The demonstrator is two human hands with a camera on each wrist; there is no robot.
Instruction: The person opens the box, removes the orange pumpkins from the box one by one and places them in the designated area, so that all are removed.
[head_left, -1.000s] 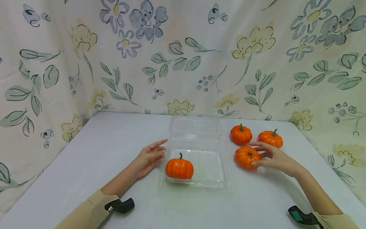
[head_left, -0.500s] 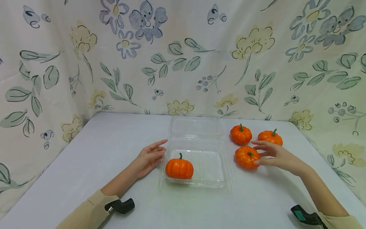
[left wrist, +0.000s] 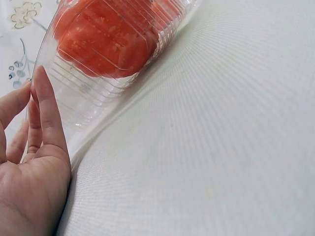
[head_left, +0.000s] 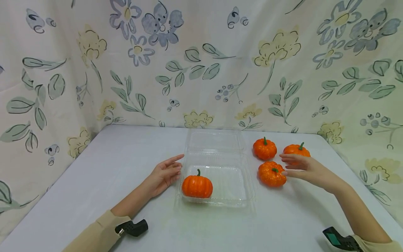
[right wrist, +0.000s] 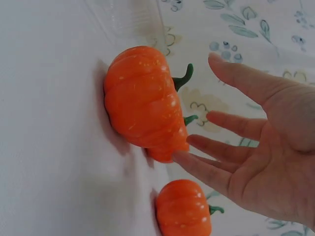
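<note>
A small orange pumpkin (head_left: 197, 186) with a green stem sits in the left front of a clear plastic clamshell container (head_left: 233, 185), whose lid lies folded back. My left hand (head_left: 165, 175) is at the container's left side, fingers fairly straight; in the left wrist view the fingertips (left wrist: 42, 78) meet the rim. On the right, the near pumpkin (head_left: 272, 174) rests on the table. My right hand (head_left: 315, 171) hovers just right of it with fingers spread and holds nothing. In the right wrist view a gap shows between thumb and pumpkin (right wrist: 142, 96).
Two more pumpkins stand behind: one at the back (head_left: 264, 148), and one farther right (head_left: 297, 149), partly hidden by the right hand. A white cloth (head_left: 126, 147) covers the table. A flowered curtain (head_left: 201, 63) hangs along its back edge.
My right hand has drawn back to the right, away from the near pumpkin, and its fingers have come off it. The left hand, the container and the pumpkins stay in place.
</note>
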